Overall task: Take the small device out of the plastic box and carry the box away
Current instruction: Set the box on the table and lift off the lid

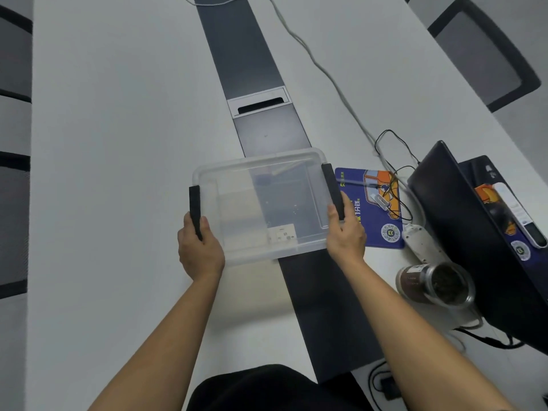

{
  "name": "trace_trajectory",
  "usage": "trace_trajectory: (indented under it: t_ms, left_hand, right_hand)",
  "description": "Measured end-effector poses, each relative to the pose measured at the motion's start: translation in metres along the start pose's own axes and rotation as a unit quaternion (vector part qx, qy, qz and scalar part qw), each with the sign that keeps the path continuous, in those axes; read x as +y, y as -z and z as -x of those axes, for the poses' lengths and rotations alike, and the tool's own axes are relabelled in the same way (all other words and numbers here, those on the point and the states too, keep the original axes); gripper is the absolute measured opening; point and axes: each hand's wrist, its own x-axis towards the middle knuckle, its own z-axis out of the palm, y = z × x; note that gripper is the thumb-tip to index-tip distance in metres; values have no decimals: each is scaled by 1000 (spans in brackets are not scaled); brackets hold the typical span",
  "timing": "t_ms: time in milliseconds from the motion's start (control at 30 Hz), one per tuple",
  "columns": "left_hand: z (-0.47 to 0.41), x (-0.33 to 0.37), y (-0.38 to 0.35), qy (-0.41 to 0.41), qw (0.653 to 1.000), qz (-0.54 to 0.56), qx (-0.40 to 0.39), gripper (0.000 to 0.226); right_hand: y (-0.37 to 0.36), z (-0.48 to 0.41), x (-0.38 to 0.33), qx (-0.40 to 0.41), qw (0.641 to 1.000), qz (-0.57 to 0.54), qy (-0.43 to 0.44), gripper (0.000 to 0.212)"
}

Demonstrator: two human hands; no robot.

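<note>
Because the small device (281, 234) lies at the plastic box (261, 203)'s 6 o'clock wall, we steady it, left hand (200, 247) and right hand (345, 232) each closed around 1 black side handle (194, 209).

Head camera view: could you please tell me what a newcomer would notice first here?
Most striking is the clear plastic box at the centre of the white table, gripped by the left hand and right hand at its black side handles. A small white device sits inside near its front wall. A blue mouse pad lies just right of the box.
</note>
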Motion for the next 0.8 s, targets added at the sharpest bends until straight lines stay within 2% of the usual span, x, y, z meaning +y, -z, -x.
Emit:
trace_trajectory:
  t_ms: [133,333,467,600,800]
  left_hand:
    - [-2,3,0,50,997,37,38,51]
    - [-3,-2,1,6,999,-42,-10,55]
    - [-9,-3,1,-21,998,-49,-28,50]
    - [-5,6,14,-26,999,2,-18,46]
    - [38,9,53,-77,991,102,-34,46]
  right_hand:
    - [0,-6,2,17,996,-64,-60,54]
    - [-5,-5,-6,64,998,-8,-18,48]
    - [2,-8,-9,3,999,36,5,48]
    - [13,-3,-20,-19,1000,-8,4,51]
    - [33,44,-25,41,991,-120,-32,38]
